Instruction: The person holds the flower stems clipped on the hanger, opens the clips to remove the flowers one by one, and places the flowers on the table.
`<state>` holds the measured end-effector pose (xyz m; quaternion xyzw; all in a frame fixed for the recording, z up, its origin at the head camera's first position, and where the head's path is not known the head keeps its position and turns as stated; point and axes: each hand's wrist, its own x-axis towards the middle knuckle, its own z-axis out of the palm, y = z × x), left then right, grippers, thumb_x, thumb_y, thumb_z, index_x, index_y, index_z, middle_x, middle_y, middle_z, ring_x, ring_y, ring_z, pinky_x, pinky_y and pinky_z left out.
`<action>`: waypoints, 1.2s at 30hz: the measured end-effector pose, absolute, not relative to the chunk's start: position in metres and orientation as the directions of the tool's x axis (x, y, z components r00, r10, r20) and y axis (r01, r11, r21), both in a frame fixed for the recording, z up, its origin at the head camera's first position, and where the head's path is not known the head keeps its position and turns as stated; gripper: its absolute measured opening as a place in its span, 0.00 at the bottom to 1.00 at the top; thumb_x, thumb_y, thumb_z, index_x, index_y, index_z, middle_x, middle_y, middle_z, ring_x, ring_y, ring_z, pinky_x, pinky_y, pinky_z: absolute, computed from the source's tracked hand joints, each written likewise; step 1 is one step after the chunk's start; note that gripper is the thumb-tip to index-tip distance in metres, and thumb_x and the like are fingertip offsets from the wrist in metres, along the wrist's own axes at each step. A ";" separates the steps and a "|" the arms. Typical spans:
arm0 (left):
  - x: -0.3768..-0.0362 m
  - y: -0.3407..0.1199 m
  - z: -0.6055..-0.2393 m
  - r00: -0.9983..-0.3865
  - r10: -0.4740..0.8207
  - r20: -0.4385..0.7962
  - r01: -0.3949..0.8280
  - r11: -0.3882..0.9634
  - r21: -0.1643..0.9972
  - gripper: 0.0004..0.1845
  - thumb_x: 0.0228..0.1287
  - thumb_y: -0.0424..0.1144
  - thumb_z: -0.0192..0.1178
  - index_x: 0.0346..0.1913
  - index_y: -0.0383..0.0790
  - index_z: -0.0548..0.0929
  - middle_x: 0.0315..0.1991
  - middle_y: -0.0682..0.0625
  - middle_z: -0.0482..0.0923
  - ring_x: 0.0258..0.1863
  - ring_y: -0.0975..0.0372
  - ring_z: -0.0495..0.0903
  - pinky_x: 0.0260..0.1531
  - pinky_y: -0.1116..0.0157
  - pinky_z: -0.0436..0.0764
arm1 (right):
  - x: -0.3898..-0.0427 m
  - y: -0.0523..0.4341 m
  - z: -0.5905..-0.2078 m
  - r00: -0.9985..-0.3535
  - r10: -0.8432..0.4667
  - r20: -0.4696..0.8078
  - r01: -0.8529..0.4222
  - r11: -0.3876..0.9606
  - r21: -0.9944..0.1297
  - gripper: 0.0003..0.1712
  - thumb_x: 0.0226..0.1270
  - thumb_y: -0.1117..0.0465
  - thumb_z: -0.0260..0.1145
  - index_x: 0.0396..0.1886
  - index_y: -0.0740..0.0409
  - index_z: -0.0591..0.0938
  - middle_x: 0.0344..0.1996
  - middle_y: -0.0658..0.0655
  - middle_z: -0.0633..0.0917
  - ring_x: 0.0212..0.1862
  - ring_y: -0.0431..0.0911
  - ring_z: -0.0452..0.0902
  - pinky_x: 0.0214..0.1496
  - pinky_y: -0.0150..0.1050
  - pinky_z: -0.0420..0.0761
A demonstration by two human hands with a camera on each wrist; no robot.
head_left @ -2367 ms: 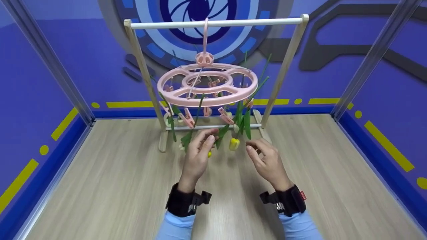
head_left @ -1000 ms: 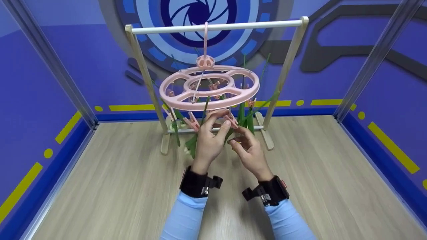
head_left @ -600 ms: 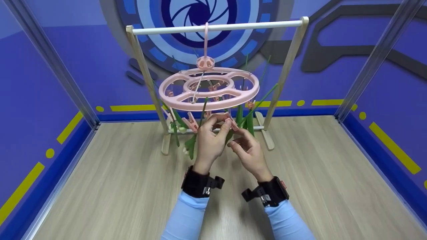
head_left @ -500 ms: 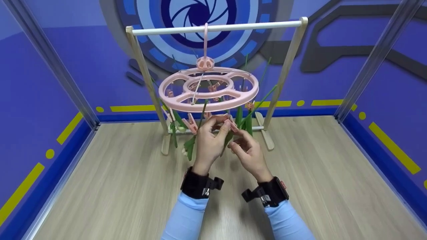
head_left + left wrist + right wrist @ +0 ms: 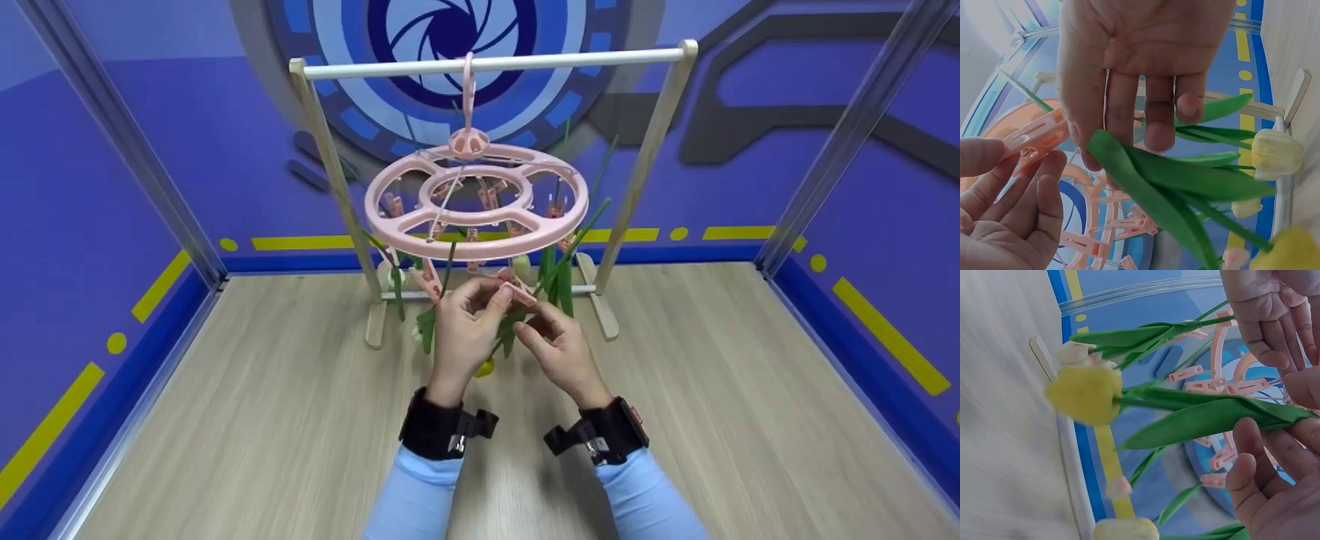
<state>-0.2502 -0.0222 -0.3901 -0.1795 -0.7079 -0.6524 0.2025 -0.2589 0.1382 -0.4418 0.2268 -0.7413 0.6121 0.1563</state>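
My left hand (image 5: 469, 330) pinches the handle end of a pink clothespin (image 5: 519, 294) that hangs from the pink round hanger (image 5: 472, 251). Beside it, my right hand (image 5: 562, 345) pinches the stem of a yellow tulip (image 5: 1086, 394) near its green leaves (image 5: 1185, 419). The flower hangs head down, its stem end (image 5: 600, 210) rising up to the right past the clothespin. In the left wrist view the clothespin (image 5: 1036, 135) lies between my left thumb and fingers, with the right hand's fingertips close to its far end. The clothespin's tip is hidden behind the right hand there.
The hanger hooks over the white bar (image 5: 570, 58) of a wooden stand (image 5: 652, 135). Several other pale tulips (image 5: 1278, 152) hang from it by clothespins (image 5: 426, 281). A wood-grain table (image 5: 262, 420) lies below, with blue walls around.
My hands, apart at first, have come together under the hanger's front rim. The left hand has taken hold of a clothespin and drawn it slightly down; the right hand has taken the tulip's stem.
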 end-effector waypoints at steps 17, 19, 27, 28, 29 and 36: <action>-0.242 -0.028 -0.403 -0.827 -0.075 0.557 0.560 -0.035 0.827 0.06 0.73 0.28 0.62 0.46 0.26 0.84 0.51 0.36 0.83 0.50 0.51 0.85 0.49 0.65 0.83 | -0.248 0.135 -0.450 -0.808 -0.163 0.566 -0.589 0.215 -0.779 0.08 0.74 0.70 0.64 0.49 0.67 0.84 0.43 0.59 0.87 0.41 0.42 0.79 0.44 0.34 0.79; -0.241 -0.029 -0.403 -0.839 -0.079 0.539 0.543 -0.062 0.837 0.08 0.73 0.27 0.61 0.49 0.25 0.81 0.51 0.36 0.83 0.50 0.51 0.85 0.50 0.65 0.83 | -0.246 0.134 -0.450 -0.796 -0.155 0.585 -0.605 0.243 -0.758 0.10 0.73 0.71 0.65 0.51 0.66 0.84 0.44 0.59 0.87 0.41 0.43 0.79 0.44 0.34 0.79; -0.240 -0.035 -0.403 -0.859 -0.059 0.508 0.512 -0.095 0.854 0.20 0.73 0.26 0.59 0.64 0.25 0.75 0.54 0.34 0.82 0.54 0.49 0.84 0.54 0.63 0.82 | -0.241 0.134 -0.449 -0.762 -0.137 0.632 -0.638 0.322 -0.699 0.12 0.73 0.71 0.65 0.53 0.65 0.84 0.43 0.56 0.86 0.41 0.45 0.79 0.45 0.34 0.79; -0.239 -0.035 -0.403 -0.859 -0.054 0.510 0.513 -0.077 0.855 0.19 0.73 0.27 0.60 0.64 0.26 0.76 0.54 0.35 0.82 0.54 0.49 0.84 0.54 0.64 0.82 | -0.241 0.134 -0.450 -0.759 -0.136 0.637 -0.641 0.330 -0.693 0.12 0.73 0.72 0.65 0.53 0.65 0.84 0.42 0.56 0.86 0.41 0.45 0.79 0.45 0.34 0.79; -0.239 -0.036 -0.404 -0.857 -0.051 0.513 0.515 -0.057 0.855 0.19 0.74 0.28 0.60 0.64 0.26 0.77 0.54 0.36 0.82 0.54 0.50 0.84 0.54 0.64 0.82 | -0.241 0.135 -0.450 -0.755 -0.135 0.642 -0.644 0.338 -0.686 0.12 0.73 0.72 0.65 0.53 0.66 0.84 0.42 0.56 0.86 0.40 0.45 0.79 0.45 0.34 0.79; -0.238 -0.039 -0.407 -0.840 -0.081 0.536 0.539 -0.020 0.842 0.16 0.73 0.29 0.62 0.60 0.28 0.81 0.52 0.37 0.84 0.50 0.51 0.85 0.48 0.66 0.83 | -0.241 0.137 -0.448 -0.726 -0.142 0.673 -0.670 0.367 -0.645 0.12 0.73 0.71 0.66 0.54 0.66 0.83 0.40 0.56 0.85 0.39 0.45 0.80 0.44 0.35 0.80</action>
